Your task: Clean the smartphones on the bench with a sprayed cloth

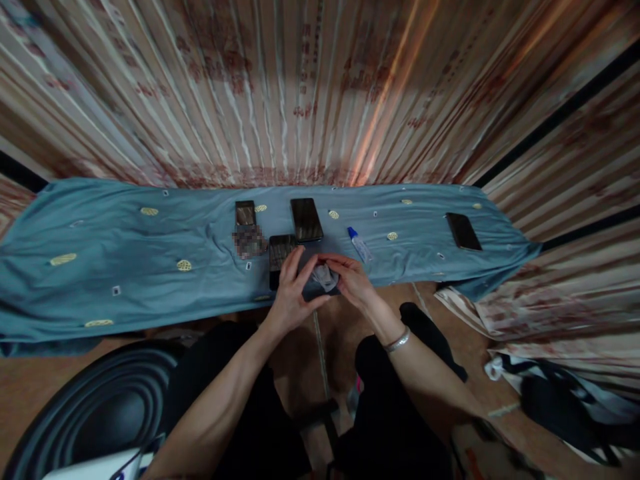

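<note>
A small crumpled grey cloth (326, 277) is between my two hands at the table's near edge. My right hand (354, 279) pinches its upper right side with thumb and fingers. My left hand (291, 291) has its index finger at the cloth's upper left and its thumb below, with the other fingers apart. Just behind the left hand lies a dark phone (281, 253), partly covered by the fingers. A larger dark phone (307, 219) lies beyond it. To the right is a clear tube with a blue cap (360, 245).
A blue patterned cloth (150, 267) covers the long table. On it are a small dark device (245, 213), a blurred-out patch (249, 241) and another phone (463, 231) far right. Curtains (280, 93) hang behind. A black ridged round object (107, 407) stands lower left.
</note>
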Demonstrator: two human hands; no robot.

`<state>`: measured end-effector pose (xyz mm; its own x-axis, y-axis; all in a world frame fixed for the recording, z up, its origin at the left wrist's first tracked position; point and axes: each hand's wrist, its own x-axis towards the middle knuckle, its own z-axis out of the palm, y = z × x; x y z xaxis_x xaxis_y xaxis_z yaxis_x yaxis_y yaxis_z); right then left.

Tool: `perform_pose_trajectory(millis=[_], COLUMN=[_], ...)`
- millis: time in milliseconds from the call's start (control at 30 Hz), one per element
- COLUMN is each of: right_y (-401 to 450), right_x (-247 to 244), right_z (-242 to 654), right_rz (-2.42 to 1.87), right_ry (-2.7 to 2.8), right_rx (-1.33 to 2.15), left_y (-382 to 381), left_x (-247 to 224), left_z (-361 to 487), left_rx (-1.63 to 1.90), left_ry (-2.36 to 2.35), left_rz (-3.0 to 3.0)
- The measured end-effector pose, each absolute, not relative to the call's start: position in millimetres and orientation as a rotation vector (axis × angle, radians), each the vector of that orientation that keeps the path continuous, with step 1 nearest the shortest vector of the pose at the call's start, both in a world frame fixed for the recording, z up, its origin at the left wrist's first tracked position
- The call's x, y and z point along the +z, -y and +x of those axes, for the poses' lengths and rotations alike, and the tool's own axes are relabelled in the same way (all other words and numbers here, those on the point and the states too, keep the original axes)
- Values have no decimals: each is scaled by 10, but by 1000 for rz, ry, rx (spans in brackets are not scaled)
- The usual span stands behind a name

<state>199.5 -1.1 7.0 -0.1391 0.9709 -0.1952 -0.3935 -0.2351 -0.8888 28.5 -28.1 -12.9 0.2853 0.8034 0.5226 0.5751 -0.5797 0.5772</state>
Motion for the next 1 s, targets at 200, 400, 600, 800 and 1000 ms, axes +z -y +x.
perform_pose_trajectory(millis=[200, 400, 600, 800, 1000], right_y=[45, 70, 10, -122, -522], right_x=[65, 69, -53, -19, 336], right_z=[1942, 2026, 2158, 2412, 2524], right_rz=[-1001, -1074, -1182, -1441, -1804], right_ry=[911, 976, 1266, 1525, 1744], right_rx=[1595, 1665, 1496, 931, 443], left_y=[191, 106, 49, 31, 92], left_x=[-112, -29, -61, -79, 40], left_z=[382, 371, 294, 340, 423], left_rx=[1272, 1270, 1291, 1309, 1253], left_ry=[-1140, -1295, -1342, -1253, -1006], left_rz=[2056, 1508, 1323, 900, 426])
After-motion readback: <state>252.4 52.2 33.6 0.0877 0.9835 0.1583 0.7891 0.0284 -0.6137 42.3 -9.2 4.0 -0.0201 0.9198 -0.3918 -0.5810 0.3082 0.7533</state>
